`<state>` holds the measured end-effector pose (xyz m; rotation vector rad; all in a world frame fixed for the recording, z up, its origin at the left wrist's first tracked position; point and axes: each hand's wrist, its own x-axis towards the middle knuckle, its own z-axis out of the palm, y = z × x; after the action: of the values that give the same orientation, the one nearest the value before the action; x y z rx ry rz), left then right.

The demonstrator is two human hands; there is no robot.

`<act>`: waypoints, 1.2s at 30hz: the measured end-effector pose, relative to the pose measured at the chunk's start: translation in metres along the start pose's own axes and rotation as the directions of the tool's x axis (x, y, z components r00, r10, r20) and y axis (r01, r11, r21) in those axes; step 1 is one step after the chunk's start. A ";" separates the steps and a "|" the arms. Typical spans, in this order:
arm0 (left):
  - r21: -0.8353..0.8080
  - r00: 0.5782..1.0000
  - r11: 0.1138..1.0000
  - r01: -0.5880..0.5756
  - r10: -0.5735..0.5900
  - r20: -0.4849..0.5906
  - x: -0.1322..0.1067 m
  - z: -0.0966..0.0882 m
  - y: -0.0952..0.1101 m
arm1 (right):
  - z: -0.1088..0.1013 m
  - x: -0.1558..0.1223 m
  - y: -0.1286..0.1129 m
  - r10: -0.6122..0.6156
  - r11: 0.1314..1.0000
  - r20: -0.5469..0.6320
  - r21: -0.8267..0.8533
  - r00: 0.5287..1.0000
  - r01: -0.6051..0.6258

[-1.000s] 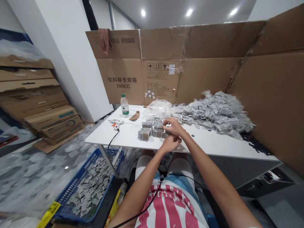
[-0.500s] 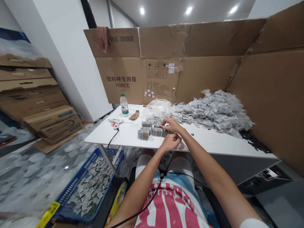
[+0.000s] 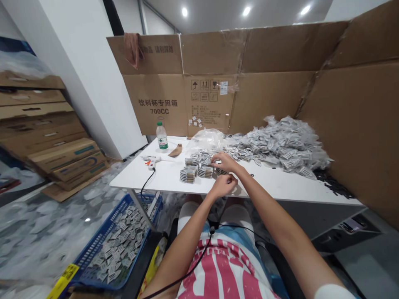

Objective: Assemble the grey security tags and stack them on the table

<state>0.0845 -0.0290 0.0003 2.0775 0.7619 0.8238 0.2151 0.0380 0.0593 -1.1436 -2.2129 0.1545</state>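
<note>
My right hand point(image 3: 225, 162) reaches over stacks of small flat grey-and-white slotted pieces, its fingers bent down at the right end of the back row. Whether a piece is between the fingertips is hidden. Closer to the table edge, my left hand point(image 3: 222, 186) is closed, thumb and fingers together; what they pinch is too small to make out. Beside it are a front stack point(image 3: 187, 175) and another stack point(image 3: 205, 172). A further stack lies partly under my right hand.
Bagged pieces point(image 3: 288, 145) are heaped at the right, near black parts point(image 3: 335, 184). A glue gun point(image 3: 152, 162), a bottle point(image 3: 162, 137) and a clear plastic bag point(image 3: 207, 140) lie leftward. Cardboard point(image 3: 271, 91) walls the table's back. A blue basket point(image 3: 81, 265) of pieces stands below left.
The view has shifted very slightly. Both hands keep almost the same place and pose, and the stacks look unchanged.
</note>
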 end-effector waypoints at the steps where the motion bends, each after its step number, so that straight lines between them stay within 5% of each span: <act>1: -0.004 1.000 1.000 -0.001 0.001 0.001 0.000 0.000 0.000 | -0.001 -0.001 -0.001 0.001 1.000 -0.024 0.014 1.000 0.000; 6: -0.071 1.000 0.997 -0.013 0.013 0.000 -0.002 -0.002 0.004 | -0.011 -0.019 -0.017 0.114 0.989 -0.302 0.126 0.946 -0.078; 12: -0.144 1.000 0.989 -0.017 0.014 -0.027 -0.006 -0.008 0.011 | -0.007 -0.094 -0.019 0.364 0.925 -0.588 0.320 0.722 -0.206; 15: -0.158 0.999 0.986 -0.048 0.049 0.000 -0.006 -0.007 0.009 | 0.002 -0.132 0.000 0.648 0.727 -0.517 0.638 0.560 -0.252; 17: -0.169 0.994 0.981 -0.097 0.102 0.023 -0.005 -0.004 0.006 | 0.006 -0.148 0.013 0.752 0.598 -0.428 0.763 0.500 -0.246; 19: -0.174 0.991 0.978 -0.119 0.128 0.043 -0.005 -0.003 0.003 | 0.008 -0.153 0.023 0.769 0.564 -0.386 0.785 0.510 -0.256; 22: -0.203 0.989 0.974 -0.096 0.116 0.088 -0.004 -0.001 -0.002 | 0.010 -0.149 0.035 0.723 0.643 -0.405 0.690 0.559 -0.332; 26: -0.262 0.983 0.958 -0.115 0.147 0.108 -0.003 0.002 -0.005 | 0.004 -0.134 0.058 0.581 0.809 -0.549 0.311 0.601 -0.498; 28: -0.290 0.982 0.950 -0.117 0.153 0.108 -0.003 0.003 -0.006 | -0.004 -0.128 0.073 0.492 0.824 -0.577 0.068 0.652 -0.562; 31: -0.305 0.984 0.947 -0.098 0.137 0.109 -0.003 0.004 -0.006 | -0.014 -0.125 0.093 0.473 0.742 -0.548 -0.174 0.690 -0.647; 36: -0.302 0.987 0.952 -0.052 0.095 0.130 -0.005 -0.001 0.001 | -0.012 -0.131 0.108 0.550 0.564 -0.584 -0.267 0.597 -0.781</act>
<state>0.0810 -0.0328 -0.0002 1.8776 0.4527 0.7680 0.3526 0.0013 -0.0347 -2.0816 -1.2956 -0.3689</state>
